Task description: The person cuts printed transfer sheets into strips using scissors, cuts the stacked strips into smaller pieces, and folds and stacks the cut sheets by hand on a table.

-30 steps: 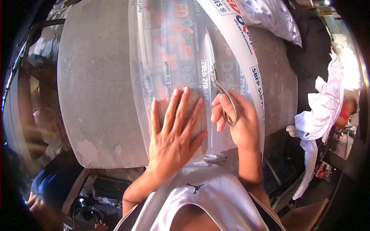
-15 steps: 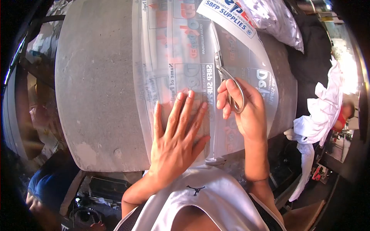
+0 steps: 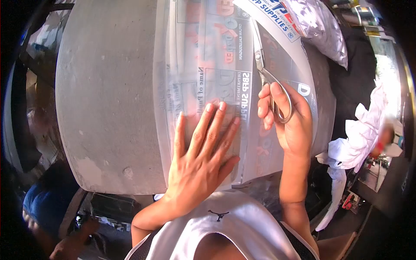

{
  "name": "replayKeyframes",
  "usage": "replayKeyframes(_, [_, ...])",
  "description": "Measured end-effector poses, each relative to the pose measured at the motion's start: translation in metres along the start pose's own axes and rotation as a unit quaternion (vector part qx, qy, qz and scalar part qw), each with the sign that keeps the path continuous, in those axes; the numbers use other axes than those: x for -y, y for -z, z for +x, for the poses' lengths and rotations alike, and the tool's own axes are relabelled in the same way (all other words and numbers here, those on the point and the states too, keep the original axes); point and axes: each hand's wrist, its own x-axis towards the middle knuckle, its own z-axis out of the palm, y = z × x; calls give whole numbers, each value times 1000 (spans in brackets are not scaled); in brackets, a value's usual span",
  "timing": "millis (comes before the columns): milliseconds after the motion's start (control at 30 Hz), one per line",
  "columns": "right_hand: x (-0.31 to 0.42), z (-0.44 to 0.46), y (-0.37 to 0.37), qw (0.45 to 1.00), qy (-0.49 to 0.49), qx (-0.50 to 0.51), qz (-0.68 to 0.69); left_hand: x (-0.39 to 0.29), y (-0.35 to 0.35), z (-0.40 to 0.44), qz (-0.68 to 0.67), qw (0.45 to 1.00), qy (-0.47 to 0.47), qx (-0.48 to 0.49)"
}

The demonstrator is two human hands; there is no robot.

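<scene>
A clear plastic sheet [image 3: 184, 86] printed with mirrored red and blue lettering lies across the grey tabletop. Its layers overlap, and the right part has separated along a line beside the scissors. My left hand [image 3: 201, 151] rests flat on it, fingers spread, below the "SBFP SUPPLIES" print. In my right hand [image 3: 290, 112] is a pair of metal scissors [image 3: 261, 60], my fingers through and around the handles. The blades point away from me along the split in the plastic. Whether the blade tips are parted is hard to make out.
The grey tabletop [image 3: 108, 95] stretches to the left. At the back right sits a clear bag [image 3: 320, 30] of whitish material. White cloth [image 3: 355, 143] hangs on the right. Another person's blue clothing [image 3: 50, 193] and arm show at the lower left.
The view has shifted slightly, so the sheet and both hands appear farther right. The scissors stay in my right hand, and my left hand remains flat. Another person's arm shows more at lower left.
</scene>
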Motion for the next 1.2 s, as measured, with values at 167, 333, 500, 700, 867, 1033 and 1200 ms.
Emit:
replayKeyframes(167, [-1,1,-5,1000,13,-4,-2,3,0,-3,-14,1000,5,12])
replayKeyframes(333, [-3,4,-4,1000,11,-7,-4,4,-1,-4,-18,1000,3,8])
replayKeyframes(500, [0,10,10,999,-8,14,49,2,1,-3,-13,1000,4,9])
replayKeyframes(700, [11,21,42,993,-30,88,70,2,-1,-4,-24,1000,6,-3])
replayKeyframes(867, [14,18,36,998,-17,68,-2,1,1,-3,-19,1000,3,-1])
replayKeyframes(1033, [12,20,29,997,4,70,-25,-4,1,-2,-6,1000,4,3])
replayKeyframes(1200, [3,21,26,995,2,94,-25,-12,4,-12,0,1000,15,-17])
